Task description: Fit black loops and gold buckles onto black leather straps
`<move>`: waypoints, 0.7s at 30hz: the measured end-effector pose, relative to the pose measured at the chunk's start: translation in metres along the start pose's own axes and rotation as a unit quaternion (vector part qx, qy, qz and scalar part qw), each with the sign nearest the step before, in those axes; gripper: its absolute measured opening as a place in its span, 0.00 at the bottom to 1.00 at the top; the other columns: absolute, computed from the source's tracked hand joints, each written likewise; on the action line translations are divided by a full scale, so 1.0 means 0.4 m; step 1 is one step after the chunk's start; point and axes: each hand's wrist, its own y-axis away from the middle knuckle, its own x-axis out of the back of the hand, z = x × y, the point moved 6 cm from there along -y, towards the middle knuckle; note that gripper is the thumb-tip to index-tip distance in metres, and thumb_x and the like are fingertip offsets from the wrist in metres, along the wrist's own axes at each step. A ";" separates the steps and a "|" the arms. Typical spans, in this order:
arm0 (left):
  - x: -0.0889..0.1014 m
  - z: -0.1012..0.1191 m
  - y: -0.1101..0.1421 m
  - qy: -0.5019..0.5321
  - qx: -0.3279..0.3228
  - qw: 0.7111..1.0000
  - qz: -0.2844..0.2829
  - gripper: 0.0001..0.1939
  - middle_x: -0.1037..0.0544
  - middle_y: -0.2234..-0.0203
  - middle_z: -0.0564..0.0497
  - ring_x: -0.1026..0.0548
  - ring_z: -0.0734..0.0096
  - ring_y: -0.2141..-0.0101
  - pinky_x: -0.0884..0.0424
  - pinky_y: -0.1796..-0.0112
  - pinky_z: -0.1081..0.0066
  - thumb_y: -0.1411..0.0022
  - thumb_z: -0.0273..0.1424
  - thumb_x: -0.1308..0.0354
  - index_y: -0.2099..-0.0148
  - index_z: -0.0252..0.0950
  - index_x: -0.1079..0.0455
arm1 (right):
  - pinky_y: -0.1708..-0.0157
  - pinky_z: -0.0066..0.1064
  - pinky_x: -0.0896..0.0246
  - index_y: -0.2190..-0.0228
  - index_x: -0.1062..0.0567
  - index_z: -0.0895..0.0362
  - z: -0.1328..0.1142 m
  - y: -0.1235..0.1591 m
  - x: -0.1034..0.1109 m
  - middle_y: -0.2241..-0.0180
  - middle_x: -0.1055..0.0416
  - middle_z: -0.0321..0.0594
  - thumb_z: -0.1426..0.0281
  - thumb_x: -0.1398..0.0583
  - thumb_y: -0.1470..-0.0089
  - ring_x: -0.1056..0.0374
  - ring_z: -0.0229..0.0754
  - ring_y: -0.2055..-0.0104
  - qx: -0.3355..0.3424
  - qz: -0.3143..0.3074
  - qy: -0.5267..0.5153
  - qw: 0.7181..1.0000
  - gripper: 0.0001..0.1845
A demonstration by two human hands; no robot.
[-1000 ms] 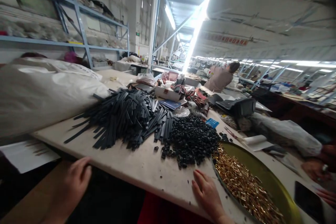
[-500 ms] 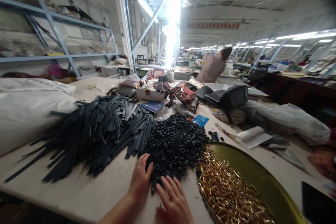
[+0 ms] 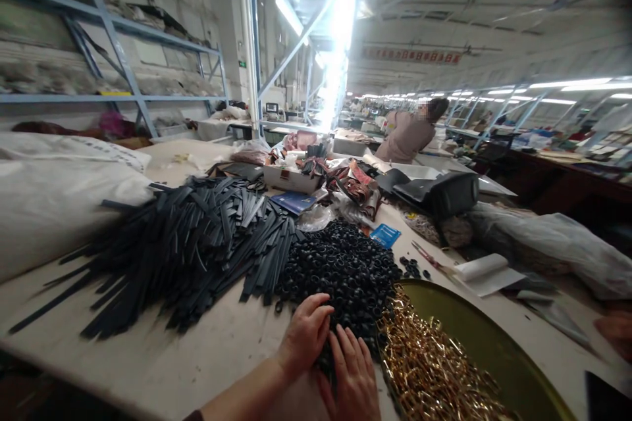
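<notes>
A heap of small black loops (image 3: 340, 270) lies on the table in front of me. My left hand (image 3: 306, 329) rests at the heap's near edge, fingers stretched and slightly curved against the loops. Close beside it on the right, my right hand (image 3: 353, 368) lies with fingers extended over the near loops. Neither hand grips anything that I can see; some loops between and under them are hidden. To the right of my right hand, gold-coloured metal buckles (image 3: 429, 362) fill part of a round olive-green tray (image 3: 494, 342).
Black flat strips (image 3: 197, 243) are piled on the left, beside a large white sack (image 3: 59, 197). Behind the loops are a blue packet (image 3: 385, 235), scraps (image 3: 358, 184) and a box (image 3: 291, 179). Scissors (image 3: 429, 256) lie to the right. A person (image 3: 407, 135) stands farther back.
My left hand has moved right along the heap's near edge, closer to my right hand. My right hand has shifted slightly right. The view has turned a little left.
</notes>
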 end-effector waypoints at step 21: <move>0.159 -0.458 -0.218 -0.243 0.161 0.953 -0.077 0.16 0.35 0.49 0.44 0.36 0.59 0.50 0.39 0.52 0.55 0.38 0.32 0.51 0.49 0.36 0.37 | 0.53 0.49 0.45 0.47 0.38 0.52 0.003 0.017 -0.062 0.54 0.30 0.43 0.59 0.47 0.50 0.34 0.54 0.54 -0.048 0.065 -0.024 0.996 0.29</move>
